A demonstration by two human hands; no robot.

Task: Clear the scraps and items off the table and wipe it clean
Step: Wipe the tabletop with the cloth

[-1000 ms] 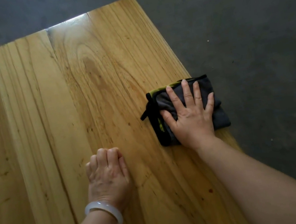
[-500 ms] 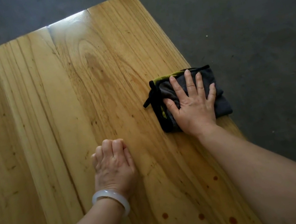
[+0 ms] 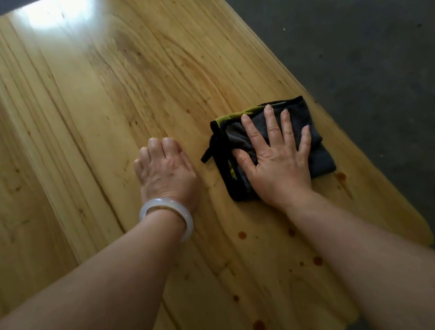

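Sliding in from the desk (image 3: 90, 113)'s 3 o'clock edge, the cloth (image 3: 321, 157) is now lying near the left hand (image 3: 165, 175), which is resting curled and empty on the wood. The right hand (image 3: 275, 161) is pressing it flat, fingers spread wide; it should be keeping that even pressure while dragging toward the brown spots (image 3: 259, 326) at 6 o'clock, overlapping each pass.

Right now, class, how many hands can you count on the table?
2. The left hand, fingers curled, rests on the table; the right hand presses flat on the dark cloth beside it. None seems hidden.
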